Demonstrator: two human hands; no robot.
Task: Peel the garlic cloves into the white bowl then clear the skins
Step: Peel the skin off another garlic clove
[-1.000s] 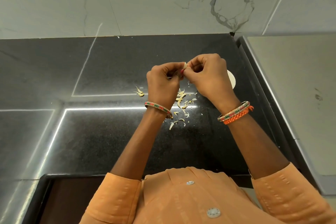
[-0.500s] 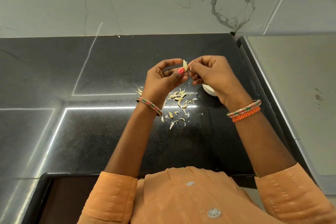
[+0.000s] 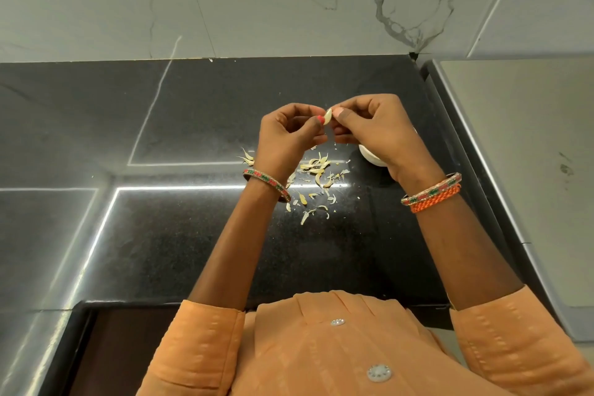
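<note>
Papery skins point(image 3: 316, 175) already litter the black bench point(image 3: 180, 235) beneath your wrists, so by the look of it several cloves are done, though the pictures cannot show how many. You are mid-peel on one more: a pale garlic clove point(image 3: 328, 116) sits raised above the bench, caught between your two hands. Your left hand point(image 3: 286, 135) pinches it from the left, thumb and forefinger closed on its side, the other fingers curled in. Your right hand point(image 3: 369, 128) pinches it from the right, its thumb tip pressed against the clove's upper end. So each grip is closed on the same clove, the two meeting at it with almost no gap between them. Whether any skin clings to the clove is too small to tell.

Look for the white bowl point(image 3: 369, 156) on the bench just under your right hand and wrist, mostly hidden by them; only part of its rim and wall shows, and its contents are out of sight. The clove hangs up and to the left of that bowl, near it but not over it.

What remains, as I judge it: finish this clove, drop it in the bowl, then gather the scattered skins, none of which are cleared yet.
</note>
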